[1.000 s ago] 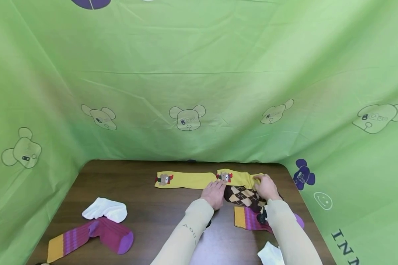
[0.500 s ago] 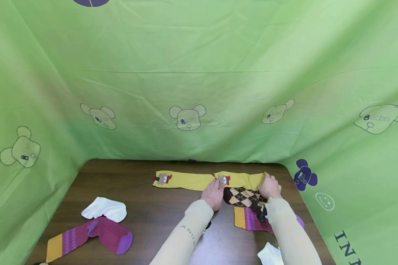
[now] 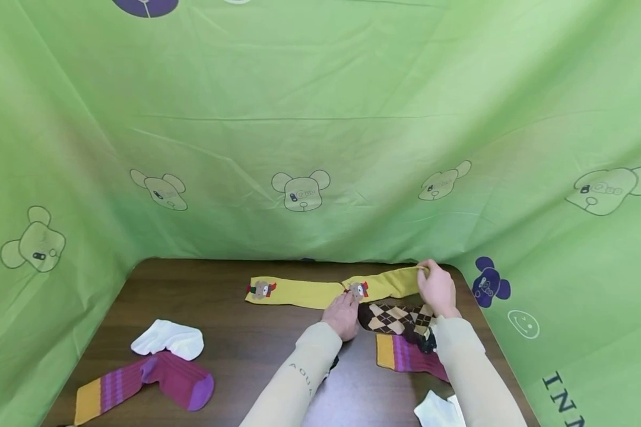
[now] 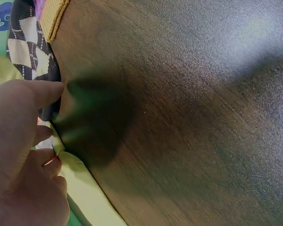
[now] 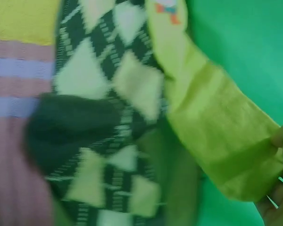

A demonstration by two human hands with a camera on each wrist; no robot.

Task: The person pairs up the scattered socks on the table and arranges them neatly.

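Note:
Two yellow socks with a cartoon animal patch lie end to end along the table's back. My right hand (image 3: 438, 289) pinches the free right end of the right-hand yellow sock (image 3: 390, 284), which angles up toward that hand; the right wrist view shows the same yellow sock (image 5: 217, 127) stretched from the grip. My left hand (image 3: 343, 316) rests with extended fingers on its patterned end, where it meets the left-hand yellow sock (image 3: 304, 293). Just in front lies a brown argyle sock (image 3: 387, 318), also in the right wrist view as an argyle sock (image 5: 108, 84).
A purple sock with an orange cuff (image 3: 386, 351) lies before the argyle one, partly under the right sleeve. Nearer is a white sock (image 3: 435, 409). At left lie another white sock (image 3: 168, 338) and a purple sock (image 3: 184, 379). Green cloth (image 3: 299, 136) hangs behind the wooden table (image 3: 235, 362).
My right hand has moved up and back, drawing the right yellow sock's end out straight and toward the table's rear. The left hand stays almost in place.

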